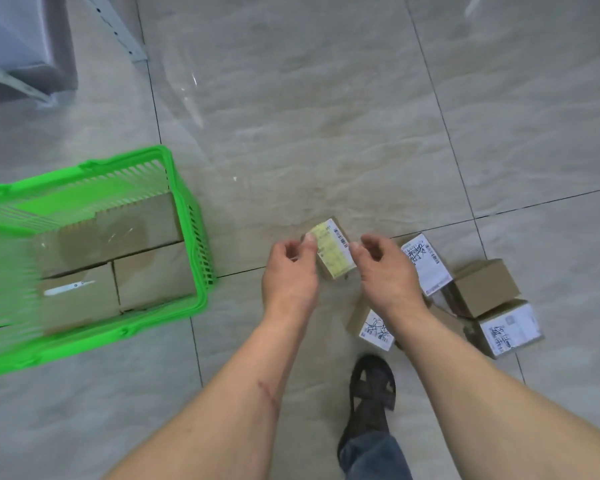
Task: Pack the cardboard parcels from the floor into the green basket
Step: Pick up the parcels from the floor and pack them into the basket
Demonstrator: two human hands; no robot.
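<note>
A small cardboard parcel (333, 252) with a yellowish label is held above the floor between both hands. My left hand (290, 271) pinches its left edge with thumb and curled fingers. My right hand (383, 271) grips its right edge. The green basket (187, 216) stands on the floor to the left and holds several brown parcels (153, 275). Several more parcels lie on the floor at the right: one with a white label (426, 263) behind my right hand, a plain brown one (485, 291), a labelled one (510, 329), and another (373, 327) under my right forearm.
A foot in a dark sandal (371, 393) stands on the tiled floor just below the parcels. A metal rack leg (122, 32) and a grey base (21, 67) sit at the top left. Bare tiles (326, 116) stretch beyond the hands.
</note>
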